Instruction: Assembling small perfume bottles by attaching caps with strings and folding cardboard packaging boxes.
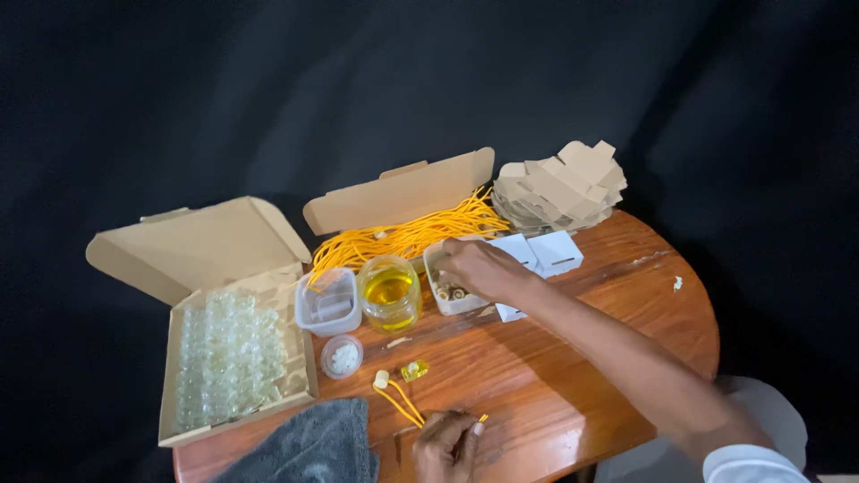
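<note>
The round wooden table (573, 358) carried all the parts. An open cardboard box (228, 358) of small clear bottles lay at the left; a second box (403, 224) behind held yellow cords, with folded cartons (564, 183) stacked beside it. Near centre stood a jar of yellow liquid (389, 293) and a clear tub (329, 302).

The right hand (479, 266) reached into a small white container (447, 286), fingers curled over the brown caps; whether it gripped one could not be determined.

The left hand (445, 440) pinched a yellow cord (403, 404) at the near edge, its small filled bottle (413, 369) lying just beyond.

Risk: the outstretched forearm passed close to the uncovered jar; a knock would probably spill liquid.
</note>
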